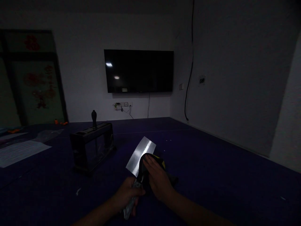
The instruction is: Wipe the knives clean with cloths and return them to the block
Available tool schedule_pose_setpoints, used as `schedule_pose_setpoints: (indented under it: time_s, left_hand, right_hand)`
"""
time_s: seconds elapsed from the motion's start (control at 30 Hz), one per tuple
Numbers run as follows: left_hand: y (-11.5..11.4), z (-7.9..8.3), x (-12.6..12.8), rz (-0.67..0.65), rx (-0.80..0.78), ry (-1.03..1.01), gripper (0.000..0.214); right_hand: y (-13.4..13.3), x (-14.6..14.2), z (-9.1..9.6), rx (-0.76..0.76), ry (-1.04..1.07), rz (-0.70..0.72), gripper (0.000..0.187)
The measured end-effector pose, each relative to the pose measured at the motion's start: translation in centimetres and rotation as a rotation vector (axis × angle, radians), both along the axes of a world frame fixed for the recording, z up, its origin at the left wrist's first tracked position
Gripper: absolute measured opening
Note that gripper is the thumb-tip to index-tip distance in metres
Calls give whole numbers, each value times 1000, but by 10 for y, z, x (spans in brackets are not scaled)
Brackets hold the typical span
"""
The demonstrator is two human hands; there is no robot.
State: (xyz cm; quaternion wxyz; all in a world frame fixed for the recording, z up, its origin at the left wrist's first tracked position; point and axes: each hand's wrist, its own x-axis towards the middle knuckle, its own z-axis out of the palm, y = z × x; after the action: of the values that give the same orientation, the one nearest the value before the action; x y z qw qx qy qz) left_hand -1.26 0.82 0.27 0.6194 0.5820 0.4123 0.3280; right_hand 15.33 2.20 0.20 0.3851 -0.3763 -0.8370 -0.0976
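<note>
A kitchen cleaver (136, 160) with a broad, shiny blade is held up in front of me, its edge angled to the upper left. My left hand (129, 194) is closed around its grey mottled handle. With my right hand (158, 179) I press a dark cloth with a yellow part (162, 161) against the blade near the handle, fingers laid together over it. The cloth covers the lower right of the blade. To the left stands a black knife block (91, 134) with see-through sides, one dark-handled tool (94, 118) sticking up from its top.
All this is on a wide purple-covered surface (202, 188) with small white scraps. Printed sheets (22, 152) and clear plastic (49, 135) lie at left, orange items (56, 121) farther back. A television (141, 71) hangs on the wall; a black cable (189, 80) hangs at right. Light is dim.
</note>
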Motion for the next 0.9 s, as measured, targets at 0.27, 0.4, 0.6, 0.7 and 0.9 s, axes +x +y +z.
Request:
schedule_pose_setpoints:
  time_s: [0.27, 0.4, 0.6, 0.7, 0.9]
  left_hand:
    - [1, -2, -2, -12, -7, 9, 26]
    - [-1, -1, -3, -94, -15, 54, 22]
    - [-1, 4, -4, -195, 22, 176, 19]
    - [-2, 7, -2, -219, 44, 250, 14]
    - [-5, 8, 1, -165, 53, 220, 37]
  right_hand:
    - [2, 0, -4, 7, 47, -4, 66]
    - [3, 0, -4, 37, 97, -59, 64]
    - [2, 1, -2, 84, 102, -75, 63]
    - [-1, 0, 0, 114, 59, -19, 64]
    - [-6, -3, 4, 119, 25, 55, 66]
